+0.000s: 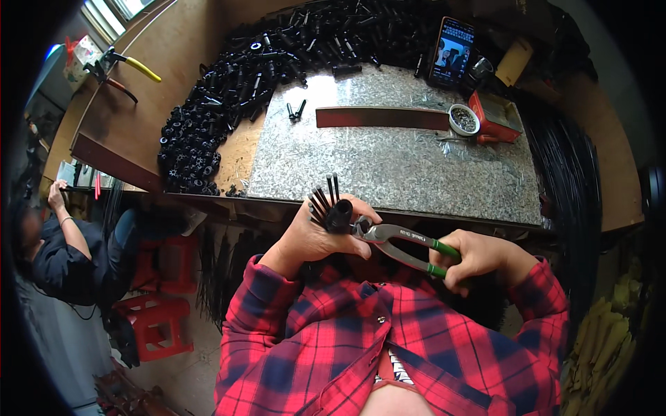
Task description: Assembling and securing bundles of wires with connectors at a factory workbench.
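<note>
While the left hand (312, 236) holds a black cylinder (339, 217) and thin dark rods (331, 187) in its fingers, the right hand (480, 256) wraps its fingers round green-handled pincers (401, 236), their head at the cylinder's side; a steady left grip and pincers kept square would probably serve best. Beyond the fingers, black pieces (257, 87) heap on the stone-topped table (409, 163); to their left sits a co-worker (66, 263) near red stools (156, 310).
</note>
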Action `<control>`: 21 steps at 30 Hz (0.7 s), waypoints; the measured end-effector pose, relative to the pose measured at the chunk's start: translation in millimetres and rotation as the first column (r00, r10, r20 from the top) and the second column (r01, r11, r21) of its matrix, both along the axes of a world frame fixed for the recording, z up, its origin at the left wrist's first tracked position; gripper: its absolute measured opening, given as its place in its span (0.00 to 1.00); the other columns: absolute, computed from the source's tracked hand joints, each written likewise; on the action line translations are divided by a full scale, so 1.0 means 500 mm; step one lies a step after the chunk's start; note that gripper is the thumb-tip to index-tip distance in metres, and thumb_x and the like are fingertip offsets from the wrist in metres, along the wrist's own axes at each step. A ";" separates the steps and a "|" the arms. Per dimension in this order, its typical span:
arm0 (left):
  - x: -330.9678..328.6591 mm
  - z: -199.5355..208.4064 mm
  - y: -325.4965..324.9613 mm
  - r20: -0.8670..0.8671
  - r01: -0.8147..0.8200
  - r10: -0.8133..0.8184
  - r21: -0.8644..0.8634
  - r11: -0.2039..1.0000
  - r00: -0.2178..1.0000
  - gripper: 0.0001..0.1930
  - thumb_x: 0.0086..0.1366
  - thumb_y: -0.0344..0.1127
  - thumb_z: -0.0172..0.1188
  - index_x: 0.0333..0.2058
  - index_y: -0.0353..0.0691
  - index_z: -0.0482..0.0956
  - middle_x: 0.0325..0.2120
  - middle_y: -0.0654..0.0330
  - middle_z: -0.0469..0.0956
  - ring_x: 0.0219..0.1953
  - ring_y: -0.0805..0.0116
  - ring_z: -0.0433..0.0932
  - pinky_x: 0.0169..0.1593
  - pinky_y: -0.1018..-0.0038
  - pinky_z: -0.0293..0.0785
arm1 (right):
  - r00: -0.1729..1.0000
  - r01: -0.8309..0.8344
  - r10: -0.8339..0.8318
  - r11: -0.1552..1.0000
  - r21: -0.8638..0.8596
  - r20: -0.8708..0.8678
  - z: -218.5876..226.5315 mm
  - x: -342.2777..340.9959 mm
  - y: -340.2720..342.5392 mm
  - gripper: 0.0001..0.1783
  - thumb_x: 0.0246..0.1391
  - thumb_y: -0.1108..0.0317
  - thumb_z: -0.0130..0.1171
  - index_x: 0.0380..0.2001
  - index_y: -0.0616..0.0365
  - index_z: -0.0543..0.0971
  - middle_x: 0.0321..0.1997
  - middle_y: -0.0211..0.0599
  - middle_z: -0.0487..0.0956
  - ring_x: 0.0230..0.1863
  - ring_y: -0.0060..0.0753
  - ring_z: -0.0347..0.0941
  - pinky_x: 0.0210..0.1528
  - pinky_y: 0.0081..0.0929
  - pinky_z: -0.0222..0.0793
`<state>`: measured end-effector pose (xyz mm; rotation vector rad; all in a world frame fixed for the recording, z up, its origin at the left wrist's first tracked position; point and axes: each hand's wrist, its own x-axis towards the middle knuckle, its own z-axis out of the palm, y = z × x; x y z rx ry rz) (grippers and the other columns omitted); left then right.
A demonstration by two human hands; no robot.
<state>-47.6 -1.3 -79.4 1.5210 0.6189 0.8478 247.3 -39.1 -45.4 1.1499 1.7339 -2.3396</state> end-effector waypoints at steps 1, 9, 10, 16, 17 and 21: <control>0.002 0.001 -0.002 -0.001 0.007 -0.007 -0.003 1.000 1.000 0.25 0.31 0.31 0.78 0.34 0.39 0.82 0.32 0.63 0.79 0.35 0.72 0.75 0.40 0.75 0.70 | 0.994 -0.084 0.061 0.953 0.290 0.089 0.015 -0.010 0.000 0.18 0.48 0.58 0.66 0.32 0.60 0.72 0.19 0.36 0.76 0.20 0.22 0.74 0.23 0.23 0.68; 0.028 -0.020 -0.004 0.039 -0.061 0.057 0.130 0.990 0.998 0.32 0.35 0.35 0.79 0.41 0.34 0.72 0.34 0.64 0.74 0.37 0.77 0.74 0.39 0.81 0.70 | 0.942 -0.183 -0.248 0.192 0.964 0.228 0.006 -0.027 -0.005 0.32 0.38 0.78 0.57 0.52 0.62 0.63 0.42 0.48 0.69 0.45 0.52 0.69 0.47 0.42 0.66; 0.032 -0.016 -0.008 0.068 -0.067 0.064 0.052 0.996 0.996 0.30 0.36 0.34 0.78 0.39 0.36 0.74 0.33 0.65 0.74 0.35 0.76 0.74 0.38 0.80 0.70 | 0.946 -0.182 -0.221 0.251 0.951 0.239 0.013 -0.026 -0.004 0.33 0.39 0.79 0.54 0.54 0.62 0.62 0.42 0.48 0.69 0.48 0.51 0.67 0.50 0.44 0.62; 0.032 -0.020 -0.011 0.127 -0.134 0.127 0.050 0.990 0.984 0.27 0.35 0.31 0.79 0.36 0.39 0.74 0.30 0.66 0.74 0.31 0.77 0.73 0.36 0.79 0.70 | 0.977 -0.151 -0.066 0.455 0.878 0.202 0.002 -0.026 0.005 0.28 0.38 0.80 0.51 0.49 0.62 0.64 0.41 0.49 0.68 0.44 0.54 0.68 0.44 0.41 0.66; 0.030 -0.026 -0.010 0.128 -0.135 0.132 0.012 0.991 0.983 0.28 0.35 0.31 0.79 0.37 0.39 0.74 0.30 0.66 0.74 0.31 0.77 0.73 0.35 0.80 0.70 | 0.977 -0.152 -0.067 0.455 0.877 0.204 -0.004 -0.029 0.003 0.28 0.38 0.80 0.51 0.49 0.62 0.64 0.41 0.49 0.68 0.44 0.54 0.68 0.44 0.41 0.66; 0.035 -0.039 -0.021 0.265 -0.163 0.198 -0.146 0.976 0.944 0.32 0.34 0.34 0.80 0.39 0.38 0.71 0.31 0.66 0.73 0.30 0.79 0.72 0.34 0.82 0.68 | 0.988 0.001 -0.129 0.538 0.843 0.081 -0.035 -0.055 0.003 0.18 0.46 0.77 0.53 0.43 0.61 0.67 0.35 0.48 0.71 0.38 0.53 0.70 0.39 0.38 0.66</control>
